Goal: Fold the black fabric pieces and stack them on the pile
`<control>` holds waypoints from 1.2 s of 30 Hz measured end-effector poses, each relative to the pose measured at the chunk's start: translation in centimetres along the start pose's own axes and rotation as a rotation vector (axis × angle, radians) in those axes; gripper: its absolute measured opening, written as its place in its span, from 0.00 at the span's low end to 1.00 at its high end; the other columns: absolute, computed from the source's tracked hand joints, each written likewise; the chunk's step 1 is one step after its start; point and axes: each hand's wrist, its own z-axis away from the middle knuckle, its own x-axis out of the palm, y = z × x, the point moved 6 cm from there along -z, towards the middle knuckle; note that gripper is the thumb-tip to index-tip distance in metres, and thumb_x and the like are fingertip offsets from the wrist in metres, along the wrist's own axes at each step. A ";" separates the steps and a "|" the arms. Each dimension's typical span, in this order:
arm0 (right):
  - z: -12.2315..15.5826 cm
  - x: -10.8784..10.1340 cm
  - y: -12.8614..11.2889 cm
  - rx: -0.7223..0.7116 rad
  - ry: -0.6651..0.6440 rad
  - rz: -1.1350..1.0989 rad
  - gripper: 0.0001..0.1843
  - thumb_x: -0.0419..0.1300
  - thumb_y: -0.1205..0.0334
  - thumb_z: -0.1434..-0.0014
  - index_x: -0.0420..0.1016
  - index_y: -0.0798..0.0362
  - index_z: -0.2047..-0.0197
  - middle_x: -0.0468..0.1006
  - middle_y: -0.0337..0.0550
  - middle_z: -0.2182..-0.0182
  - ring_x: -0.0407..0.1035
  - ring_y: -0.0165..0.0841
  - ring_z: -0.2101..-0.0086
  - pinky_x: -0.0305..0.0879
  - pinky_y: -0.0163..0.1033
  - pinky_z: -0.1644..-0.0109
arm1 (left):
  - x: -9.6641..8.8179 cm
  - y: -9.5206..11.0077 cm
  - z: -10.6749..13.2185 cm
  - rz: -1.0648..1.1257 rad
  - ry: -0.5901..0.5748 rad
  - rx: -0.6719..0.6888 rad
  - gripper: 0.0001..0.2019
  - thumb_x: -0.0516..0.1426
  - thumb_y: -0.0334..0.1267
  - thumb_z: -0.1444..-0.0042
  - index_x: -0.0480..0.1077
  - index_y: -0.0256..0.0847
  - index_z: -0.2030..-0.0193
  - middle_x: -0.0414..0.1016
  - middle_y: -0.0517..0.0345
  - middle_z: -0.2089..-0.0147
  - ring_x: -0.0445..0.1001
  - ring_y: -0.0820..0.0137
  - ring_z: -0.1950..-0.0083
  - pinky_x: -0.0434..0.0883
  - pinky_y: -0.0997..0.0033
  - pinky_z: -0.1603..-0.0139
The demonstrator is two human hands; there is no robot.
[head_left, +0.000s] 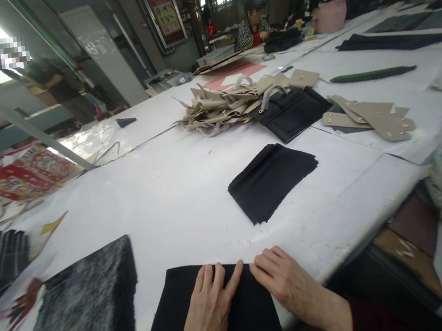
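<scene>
My left hand [207, 311] lies flat on a black fabric piece [174, 307] at the near edge of the white table [160, 195], fingers stretched forward. My right hand [287, 279] rests beside it on the fabric's right edge, fingers extended and touching the cloth. A stack of black fabric squares [272, 179] lies further out, apart from both hands. To the left sits a thick dark grey fuzzy stack [81, 314].
A black handbag [291, 113] and a heap of beige cut pieces [217, 109] lie mid-table, more beige parts [373, 115] to the right. A red printed box [22, 172] sits left. A seated person [253, 25] works at the far end. The table edge drops off at right.
</scene>
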 end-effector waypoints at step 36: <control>-3.0 -0.1 -0.5 0.276 0.061 -0.251 0.14 0.62 0.67 0.45 0.68 0.48 0.55 0.72 0.43 0.54 0.64 0.40 0.53 0.58 0.45 0.50 | -0.8 -8.0 1.4 0.457 -0.082 -0.278 0.08 0.50 0.34 0.36 0.69 0.42 0.64 0.74 0.56 0.61 0.73 0.65 0.59 0.68 0.65 0.56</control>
